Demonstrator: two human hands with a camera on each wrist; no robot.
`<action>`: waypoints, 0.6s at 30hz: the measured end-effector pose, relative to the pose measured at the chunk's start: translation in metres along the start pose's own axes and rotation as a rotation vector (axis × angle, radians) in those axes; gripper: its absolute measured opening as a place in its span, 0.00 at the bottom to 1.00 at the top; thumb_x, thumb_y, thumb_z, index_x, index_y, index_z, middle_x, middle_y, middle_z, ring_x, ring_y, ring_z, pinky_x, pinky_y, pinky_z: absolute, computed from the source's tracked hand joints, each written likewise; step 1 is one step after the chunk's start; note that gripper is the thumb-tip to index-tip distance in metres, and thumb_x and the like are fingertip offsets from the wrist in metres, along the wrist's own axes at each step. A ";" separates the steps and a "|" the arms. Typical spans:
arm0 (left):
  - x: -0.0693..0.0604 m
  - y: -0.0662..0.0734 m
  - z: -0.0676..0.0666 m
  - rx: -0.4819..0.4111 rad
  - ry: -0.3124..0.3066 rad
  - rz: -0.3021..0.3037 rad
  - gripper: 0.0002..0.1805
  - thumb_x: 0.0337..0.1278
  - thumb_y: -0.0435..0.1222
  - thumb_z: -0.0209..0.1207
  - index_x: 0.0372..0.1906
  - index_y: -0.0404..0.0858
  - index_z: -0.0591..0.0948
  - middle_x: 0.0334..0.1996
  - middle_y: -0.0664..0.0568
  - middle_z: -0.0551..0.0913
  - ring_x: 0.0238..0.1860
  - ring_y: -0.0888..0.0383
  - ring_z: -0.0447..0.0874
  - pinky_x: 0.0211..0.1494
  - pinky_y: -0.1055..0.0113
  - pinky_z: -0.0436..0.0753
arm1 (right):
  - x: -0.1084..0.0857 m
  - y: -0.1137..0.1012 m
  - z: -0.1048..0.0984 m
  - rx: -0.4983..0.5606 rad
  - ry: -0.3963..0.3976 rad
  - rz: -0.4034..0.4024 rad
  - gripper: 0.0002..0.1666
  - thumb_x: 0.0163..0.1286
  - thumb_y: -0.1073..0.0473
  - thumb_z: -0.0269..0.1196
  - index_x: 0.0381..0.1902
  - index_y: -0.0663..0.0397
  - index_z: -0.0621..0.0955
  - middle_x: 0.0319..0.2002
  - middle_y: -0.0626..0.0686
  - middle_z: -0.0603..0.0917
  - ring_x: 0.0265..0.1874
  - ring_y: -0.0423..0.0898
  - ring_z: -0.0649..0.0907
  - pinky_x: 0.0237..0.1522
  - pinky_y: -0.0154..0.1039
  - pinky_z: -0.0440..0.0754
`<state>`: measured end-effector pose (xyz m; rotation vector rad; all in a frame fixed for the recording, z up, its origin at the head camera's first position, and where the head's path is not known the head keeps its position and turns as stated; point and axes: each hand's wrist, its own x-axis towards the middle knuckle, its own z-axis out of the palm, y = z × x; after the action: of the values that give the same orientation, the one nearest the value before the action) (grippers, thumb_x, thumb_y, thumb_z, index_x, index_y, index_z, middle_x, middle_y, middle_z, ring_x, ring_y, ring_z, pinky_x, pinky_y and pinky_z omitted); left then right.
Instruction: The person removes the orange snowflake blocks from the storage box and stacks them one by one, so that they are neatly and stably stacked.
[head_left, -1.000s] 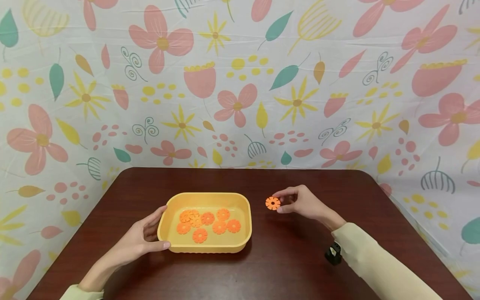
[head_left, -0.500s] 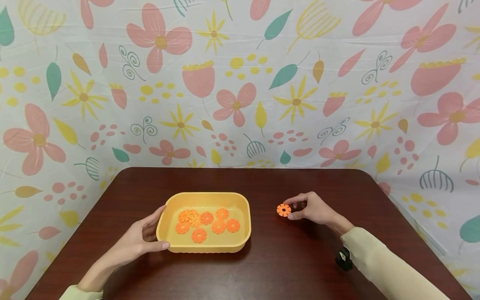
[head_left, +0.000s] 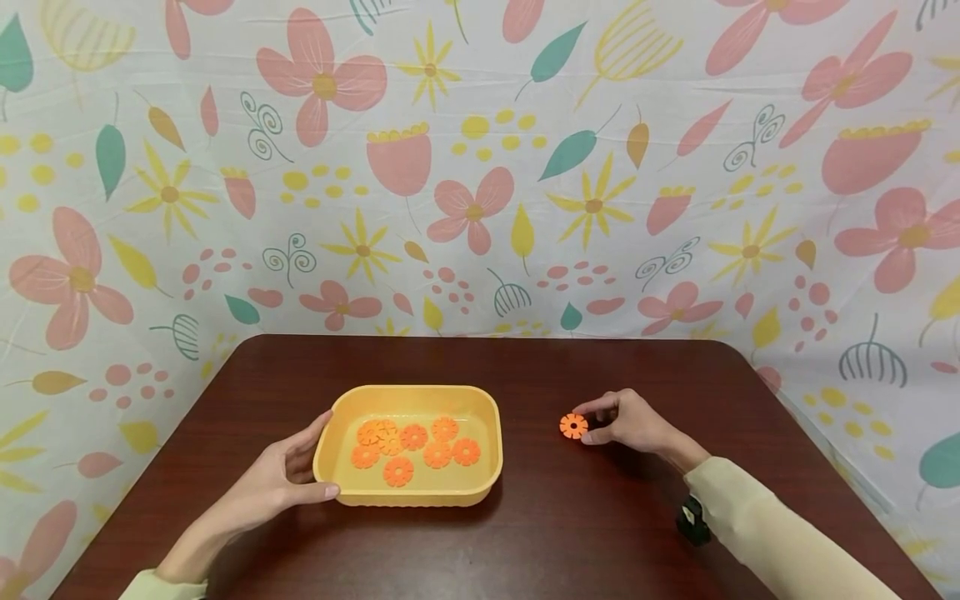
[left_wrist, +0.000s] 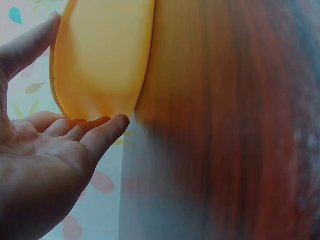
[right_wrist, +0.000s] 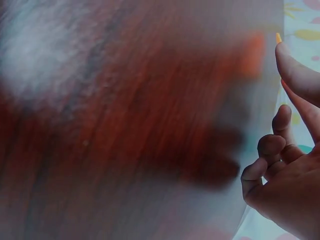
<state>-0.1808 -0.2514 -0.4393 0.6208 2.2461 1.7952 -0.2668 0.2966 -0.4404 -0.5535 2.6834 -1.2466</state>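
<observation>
My right hand (head_left: 637, 425) pinches an orange notched plastic disc (head_left: 573, 427) with a hole in its centre, between thumb and fingertip, above the table right of the tub. In the right wrist view only a thin orange edge of the disc (right_wrist: 278, 38) shows past a fingertip. A yellow rectangular tub (head_left: 480, 483) stands on the table, with several similar orange discs (head_left: 398, 472) lying flat inside, some overlapping. At the tub's left end my left hand (head_left: 273, 479) holds it, thumb at the near corner and fingers toward the far one. The left wrist view shows fingertips against the tub's wall (left_wrist: 100, 75).
The dark brown wooden table (head_left: 525, 550) has rounded far corners. A floral cloth (head_left: 480, 250) hangs behind it and along both sides. A small black device (head_left: 693, 521) sits at the right wrist by the sleeve.
My right hand has moved right and slightly nearer with the disc, away from the tub. The left hand and the tub stay in place.
</observation>
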 end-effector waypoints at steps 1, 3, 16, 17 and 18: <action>0.000 0.000 0.000 0.000 0.000 0.001 0.56 0.59 0.26 0.72 0.84 0.28 0.49 0.82 0.33 0.51 0.74 0.56 0.68 0.61 0.65 0.81 | 0.000 0.001 0.000 -0.001 0.000 0.004 0.23 0.58 0.63 0.81 0.52 0.62 0.90 0.29 0.53 0.78 0.31 0.50 0.71 0.28 0.36 0.67; 0.000 0.000 0.000 -0.001 0.000 0.002 0.56 0.59 0.26 0.72 0.84 0.28 0.49 0.82 0.32 0.51 0.74 0.56 0.69 0.61 0.65 0.81 | -0.001 0.001 0.000 -0.005 0.002 0.010 0.23 0.58 0.63 0.81 0.52 0.61 0.91 0.29 0.53 0.78 0.32 0.50 0.71 0.29 0.37 0.67; 0.000 0.001 0.000 -0.007 -0.002 -0.004 0.56 0.58 0.26 0.72 0.84 0.28 0.48 0.81 0.32 0.52 0.73 0.55 0.69 0.60 0.65 0.81 | -0.003 0.002 -0.003 -0.045 0.003 0.027 0.24 0.58 0.62 0.81 0.53 0.60 0.90 0.32 0.53 0.80 0.34 0.51 0.71 0.31 0.38 0.67; 0.000 0.001 0.000 -0.006 -0.002 -0.002 0.56 0.58 0.26 0.72 0.84 0.28 0.49 0.81 0.32 0.52 0.73 0.56 0.69 0.60 0.65 0.81 | -0.003 0.002 -0.002 -0.048 0.001 0.030 0.24 0.58 0.62 0.81 0.53 0.60 0.90 0.33 0.53 0.80 0.35 0.51 0.71 0.31 0.38 0.68; 0.000 0.001 0.000 -0.003 -0.002 -0.001 0.56 0.58 0.26 0.72 0.84 0.28 0.49 0.81 0.32 0.52 0.73 0.57 0.69 0.60 0.65 0.81 | -0.003 0.002 -0.002 -0.053 0.000 0.031 0.24 0.58 0.62 0.81 0.53 0.60 0.90 0.34 0.53 0.81 0.35 0.51 0.72 0.32 0.38 0.68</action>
<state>-0.1803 -0.2512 -0.4383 0.6208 2.2420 1.7966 -0.2649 0.3009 -0.4407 -0.5158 2.7209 -1.1709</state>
